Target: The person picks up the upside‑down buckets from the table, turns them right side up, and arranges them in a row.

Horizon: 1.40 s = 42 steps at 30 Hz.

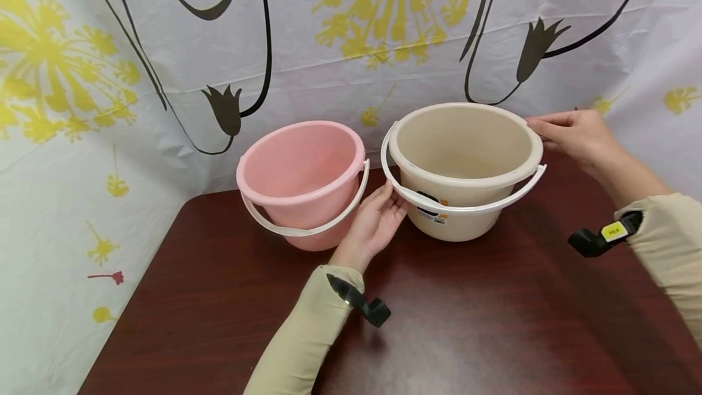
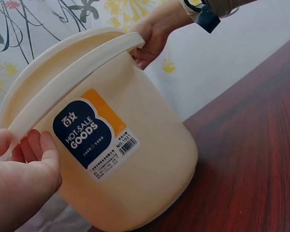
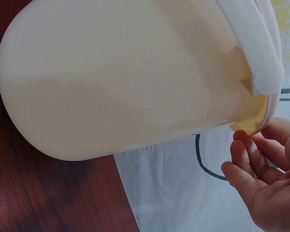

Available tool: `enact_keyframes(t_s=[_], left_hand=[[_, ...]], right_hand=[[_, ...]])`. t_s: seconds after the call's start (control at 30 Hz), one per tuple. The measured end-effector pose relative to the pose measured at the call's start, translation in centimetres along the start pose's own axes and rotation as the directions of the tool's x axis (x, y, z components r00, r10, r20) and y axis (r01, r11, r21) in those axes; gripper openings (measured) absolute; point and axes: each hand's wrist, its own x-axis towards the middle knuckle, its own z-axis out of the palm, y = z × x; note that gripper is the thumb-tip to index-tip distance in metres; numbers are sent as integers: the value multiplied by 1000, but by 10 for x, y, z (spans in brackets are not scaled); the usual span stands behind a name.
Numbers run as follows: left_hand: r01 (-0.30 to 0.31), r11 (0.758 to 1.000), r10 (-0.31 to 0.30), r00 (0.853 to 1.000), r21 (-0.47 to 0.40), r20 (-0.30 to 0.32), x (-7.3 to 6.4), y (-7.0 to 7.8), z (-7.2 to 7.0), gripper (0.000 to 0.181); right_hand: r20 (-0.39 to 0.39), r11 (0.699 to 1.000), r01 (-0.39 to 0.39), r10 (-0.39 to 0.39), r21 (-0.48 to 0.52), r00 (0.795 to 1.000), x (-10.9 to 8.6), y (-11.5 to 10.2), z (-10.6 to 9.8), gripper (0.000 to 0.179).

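Note:
A beige bucket (image 1: 457,227) stands at the back of the table, its label (image 2: 89,133) showing on the front. Its white handle (image 1: 482,208) hangs down across the front. My left hand (image 1: 378,218) pinches this handle at the bucket's left side, thumb over it and fingers curled beneath, as the left wrist view shows. On the far right, my right hand (image 1: 578,133) grips the rim (image 3: 273,108) between thumb and fingers. Close by on the left stands a pink bucket (image 1: 307,160), its own white handle (image 1: 307,231) lowered in front; my left forearm passes just beside it.
The dark red-brown table (image 1: 439,322) reaches back to a white patterned curtain (image 1: 340,72), which hangs right behind both buckets and along the left edge. Black camera mounts (image 1: 362,303) stick out from both wrists.

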Motion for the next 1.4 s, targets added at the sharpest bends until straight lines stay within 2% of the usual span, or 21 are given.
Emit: enact_keyframes(t_s=[0.13, 0.27, 0.5, 0.63, 0.87, 1.0, 1.23, 1.4], left_hand=[[6, 1000, -6, 1000, 6, -22, -1, -2, -3, 31], [27, 1000, -26, 997, 11, -74, 0, -5, -5, 29], [76, 997, -73, 981, 8, -177, 3, -9, -6, 15], [87, 996, -84, 972, 1, -218, 5, -11, -7, 13], [90, 996, -84, 968, 13, -237, 6, -11, -7, 15], [122, 992, -115, 967, 15, -229, 5, -12, -8, 12], [212, 968, -166, 941, 131, -294, 2, -9, -8, 11], [248, 949, -177, 930, 193, -322, -5, -6, -8, 13]], right_hand=[[-4, 1000, -4, 4, -8, 1000, -1, 0, 1, 18], [-6, 1000, -6, 6, -10, 1000, -1, 0, 2, 18], [-4, 1000, 0, 0, -13, 1000, -1, 1, 3, 18], [-2, 1000, 1, -1, -12, 1000, 0, 1, 4, 17], [0, 1000, 14, -14, -15, 1000, 1, 1, 5, 18], [9, 1000, 12, -12, 3, 1000, 2, 3, 2, 18], [87, 997, -5, -2, 77, 996, 2, 8, -7, 19], [128, 995, 47, -58, 86, 990, -3, 5, -17, 23]])
